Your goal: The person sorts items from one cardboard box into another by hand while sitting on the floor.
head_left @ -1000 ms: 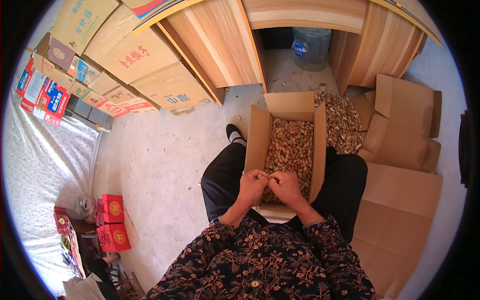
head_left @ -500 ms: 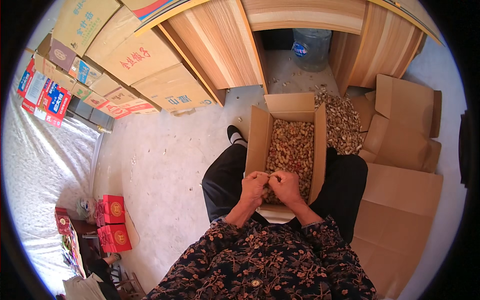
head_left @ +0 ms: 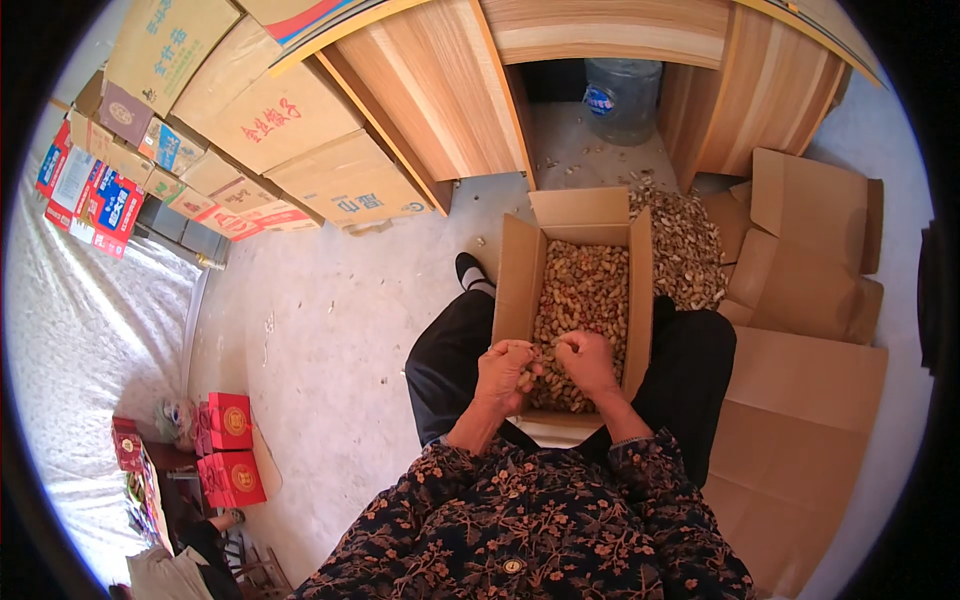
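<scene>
An open cardboard box [head_left: 515,285] stands between my knees, filled with unshelled peanuts [head_left: 585,275] and some loose reddish kernels among them. Over its near end, my left hand [head_left: 505,376] is closed with thumb and fingers pinched together. Just to its right, my right hand [head_left: 590,362] is also closed in a pinch, its fingertips pointing toward the left hand. A small gap separates the two hands. Whatever sits in either pinch is too small to make out.
Beyond the box's right side lies a heap of empty shells [head_left: 685,245]. Flattened cardboard [head_left: 800,420] covers the floor at right. A wooden desk [head_left: 610,30] with a water jug [head_left: 622,105] beneath stands ahead. Stacked cartons [head_left: 290,120] rise at far left; red gift boxes [head_left: 230,478] sit lower left.
My hands, touching at the fingertips before, have come slightly apart. The right hand has shifted a little to the right and away from me; both stay over the box.
</scene>
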`<state>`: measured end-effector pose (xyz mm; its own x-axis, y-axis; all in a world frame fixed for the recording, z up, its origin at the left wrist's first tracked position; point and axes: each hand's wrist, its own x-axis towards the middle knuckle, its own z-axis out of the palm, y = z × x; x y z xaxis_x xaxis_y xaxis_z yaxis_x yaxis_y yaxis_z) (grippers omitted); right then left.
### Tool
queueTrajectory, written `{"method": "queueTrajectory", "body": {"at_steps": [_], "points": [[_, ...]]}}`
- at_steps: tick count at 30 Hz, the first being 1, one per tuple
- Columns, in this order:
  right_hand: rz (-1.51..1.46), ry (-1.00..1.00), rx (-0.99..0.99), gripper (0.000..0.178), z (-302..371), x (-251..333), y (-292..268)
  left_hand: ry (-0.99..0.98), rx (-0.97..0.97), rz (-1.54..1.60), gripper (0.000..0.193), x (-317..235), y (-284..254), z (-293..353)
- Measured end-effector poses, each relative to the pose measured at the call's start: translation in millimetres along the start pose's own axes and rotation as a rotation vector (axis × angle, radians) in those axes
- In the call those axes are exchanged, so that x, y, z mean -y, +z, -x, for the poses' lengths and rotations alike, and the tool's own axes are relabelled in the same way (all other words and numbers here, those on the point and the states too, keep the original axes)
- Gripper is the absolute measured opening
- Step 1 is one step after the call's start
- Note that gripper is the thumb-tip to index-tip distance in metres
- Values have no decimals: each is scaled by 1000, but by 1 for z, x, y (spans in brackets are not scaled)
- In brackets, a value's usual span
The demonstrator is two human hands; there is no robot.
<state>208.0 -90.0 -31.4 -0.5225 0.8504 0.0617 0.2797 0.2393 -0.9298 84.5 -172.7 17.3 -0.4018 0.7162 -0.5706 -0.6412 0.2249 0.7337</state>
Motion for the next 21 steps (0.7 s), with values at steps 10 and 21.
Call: {"method": "queueTrajectory", "body": {"at_steps": [10,21], "points": [[-996,486,142,14,-3,10,-9,24,-61,-96,7,3,-11,-5],[-685,432,406,20,3,21,-1,-62,43,-251,6,-4,-2,0]]}}
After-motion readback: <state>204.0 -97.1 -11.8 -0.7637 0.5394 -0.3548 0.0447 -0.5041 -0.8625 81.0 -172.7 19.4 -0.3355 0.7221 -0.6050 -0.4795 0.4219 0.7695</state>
